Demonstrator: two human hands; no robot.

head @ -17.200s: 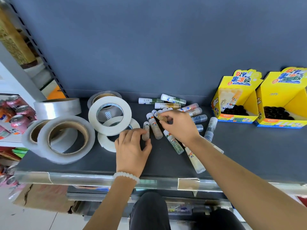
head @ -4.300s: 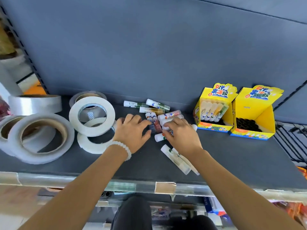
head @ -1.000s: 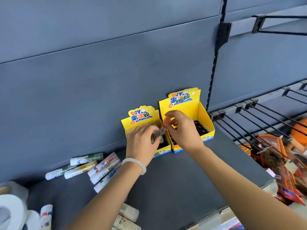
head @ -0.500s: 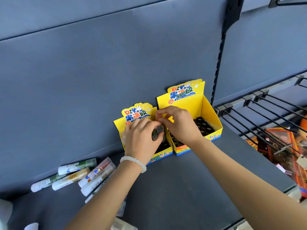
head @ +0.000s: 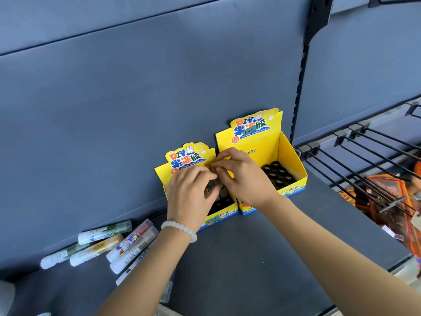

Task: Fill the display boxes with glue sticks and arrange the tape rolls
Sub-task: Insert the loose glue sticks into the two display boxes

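Observation:
Two yellow display boxes stand against the blue back wall: a smaller left box (head: 189, 159) and a taller right box (head: 267, 144) whose black holes hold nothing. My left hand (head: 190, 197) hovers over the left box and grips a few glue sticks (head: 213, 185) in its curled fingers. My right hand (head: 245, 179) meets it from the right and pinches the top of one of those sticks. The hands hide most of the left box's inside. Several loose glue sticks (head: 107, 238) lie on the dark shelf (head: 250, 258) to the left.
Black wire hooks (head: 364, 153) stick out from the wall on the right, with packaged goods (head: 387, 197) hanging below them. The shelf's front edge runs along the lower right. A blurred white object (head: 6, 293) shows at the bottom left corner.
Both hands have come closer together and sunk lower over the left box, carrying the glue sticks down with them. The view has shifted slightly.

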